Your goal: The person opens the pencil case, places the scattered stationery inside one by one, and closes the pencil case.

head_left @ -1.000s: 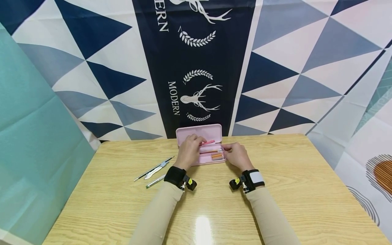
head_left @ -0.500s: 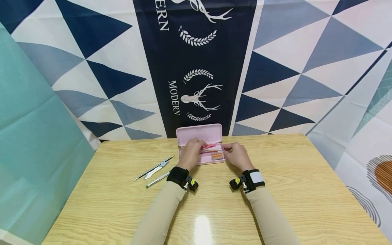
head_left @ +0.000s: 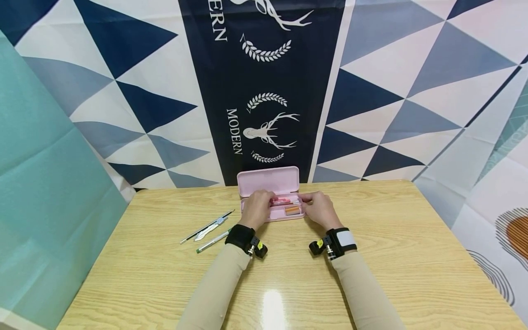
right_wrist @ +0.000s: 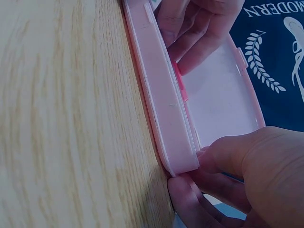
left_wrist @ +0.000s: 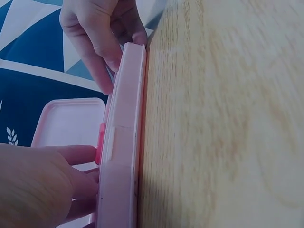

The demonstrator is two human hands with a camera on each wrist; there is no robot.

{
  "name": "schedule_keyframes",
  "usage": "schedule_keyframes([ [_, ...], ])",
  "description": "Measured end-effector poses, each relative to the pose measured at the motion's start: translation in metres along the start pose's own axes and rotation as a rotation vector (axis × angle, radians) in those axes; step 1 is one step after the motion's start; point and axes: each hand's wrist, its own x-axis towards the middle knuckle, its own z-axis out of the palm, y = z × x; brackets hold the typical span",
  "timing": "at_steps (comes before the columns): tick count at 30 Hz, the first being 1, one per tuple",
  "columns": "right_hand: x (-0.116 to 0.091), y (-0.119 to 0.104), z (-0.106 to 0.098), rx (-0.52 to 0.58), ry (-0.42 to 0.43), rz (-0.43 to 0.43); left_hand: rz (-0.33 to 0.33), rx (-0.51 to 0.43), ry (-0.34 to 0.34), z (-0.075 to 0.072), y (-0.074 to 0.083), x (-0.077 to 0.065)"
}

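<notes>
1. Where the left hand (head_left: 256,207) met the pink-red stick (head_left: 283,200), the stick reached rightward from the fingertips; long axis left-right, roughly along the case's length.
2. Stick sat in the pink pencil case (head_left: 284,219), toward its far side; case was at the table's far edge, lid (head_left: 268,181) raised on the far side.
3. Left hand was nearer: bent fingers touched the stick. Thumb contact was hidden, so couldn't tell whether they clamped it.
4. Right hand (head_left: 319,208) was clamped on the case's right end, fingers and thumb around the corner.
5. Head view alone showed the inside: an orange block (head_left: 292,210) in the near right compartment, plus, outside on the left, a dark slim pen (head_left: 207,227), a silver cutter-like tool (head_left: 209,231) and a green-ended pen (head_left: 212,243).
6. Both wrist views showed the near wall side-on and the stick peeking above it; right wrist view showed right fingers low at the tabletop, which head view didn't.
</notes>
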Motion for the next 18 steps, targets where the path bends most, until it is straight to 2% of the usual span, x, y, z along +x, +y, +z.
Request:
schedule_keyframes([
  [10,0.001,-0.0002,-0.0004,-0.006,-0.015,0.017,-0.037,-0.014,-0.065,-0.0007,0.0016,-0.001],
  [18,0.0016,0.0007,0.0005,-0.002,-0.012,0.015,-0.054,-0.026,-0.076,-0.0006,0.002,-0.0014],
])
